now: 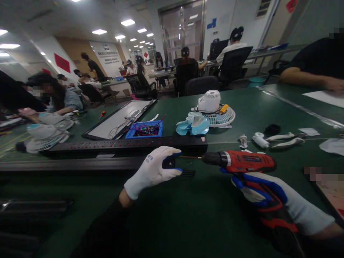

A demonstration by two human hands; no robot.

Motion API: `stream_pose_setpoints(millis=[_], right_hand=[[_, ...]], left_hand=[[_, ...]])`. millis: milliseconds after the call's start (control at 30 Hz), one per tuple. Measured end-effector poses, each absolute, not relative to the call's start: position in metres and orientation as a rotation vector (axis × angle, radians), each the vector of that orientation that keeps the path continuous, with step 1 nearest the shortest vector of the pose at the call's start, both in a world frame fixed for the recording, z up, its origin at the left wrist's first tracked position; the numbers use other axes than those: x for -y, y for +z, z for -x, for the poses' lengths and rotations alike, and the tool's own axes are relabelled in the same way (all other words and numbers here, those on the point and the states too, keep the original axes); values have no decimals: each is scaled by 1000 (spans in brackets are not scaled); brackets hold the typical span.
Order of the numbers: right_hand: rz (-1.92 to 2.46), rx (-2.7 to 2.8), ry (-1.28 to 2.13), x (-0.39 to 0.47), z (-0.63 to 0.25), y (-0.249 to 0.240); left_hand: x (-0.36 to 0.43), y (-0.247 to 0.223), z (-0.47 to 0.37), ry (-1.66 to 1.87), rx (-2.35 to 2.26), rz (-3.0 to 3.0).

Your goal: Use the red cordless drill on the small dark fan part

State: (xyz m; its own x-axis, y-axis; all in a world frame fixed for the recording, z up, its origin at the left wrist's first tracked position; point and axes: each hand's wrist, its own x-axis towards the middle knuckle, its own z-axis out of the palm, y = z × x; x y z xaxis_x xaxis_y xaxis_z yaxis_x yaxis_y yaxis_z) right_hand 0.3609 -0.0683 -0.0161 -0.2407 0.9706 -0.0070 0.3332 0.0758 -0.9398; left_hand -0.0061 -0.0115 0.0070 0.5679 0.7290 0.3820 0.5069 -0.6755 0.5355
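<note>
My left hand (152,168), in a white glove with blue fingertips, grips the right end of a long black bar (80,164), thumb and fingers curved around it. The bar lies along the green table. My right hand (271,190), gloved the same way, is wrapped round the handle of a red and black cordless drill (248,161). The drill's long thin bit (190,157) points left at the bar's end; I cannot tell whether its tip touches. Just behind lies a long black power strip (129,144) with a row of red marks.
Behind the strip are a blue tray (144,135) of wires, a framed panel (113,123), blue fan blades (192,125) and a white fan (211,102). Pliers (287,143) lie to the right. A person's arm (309,77) rests at the far right; others sit further back.
</note>
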Motion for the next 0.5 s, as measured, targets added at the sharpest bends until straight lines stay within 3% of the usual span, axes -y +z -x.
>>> stream_pose_setpoints(millis=[367, 500], right_hand=[[1215, 765, 1931, 77, -352, -15], [1244, 756, 1886, 75, -349, -15]], left_hand=[[20, 8, -11, 1131, -1011, -2418], [19, 12, -5, 1082, -1001, -2549]])
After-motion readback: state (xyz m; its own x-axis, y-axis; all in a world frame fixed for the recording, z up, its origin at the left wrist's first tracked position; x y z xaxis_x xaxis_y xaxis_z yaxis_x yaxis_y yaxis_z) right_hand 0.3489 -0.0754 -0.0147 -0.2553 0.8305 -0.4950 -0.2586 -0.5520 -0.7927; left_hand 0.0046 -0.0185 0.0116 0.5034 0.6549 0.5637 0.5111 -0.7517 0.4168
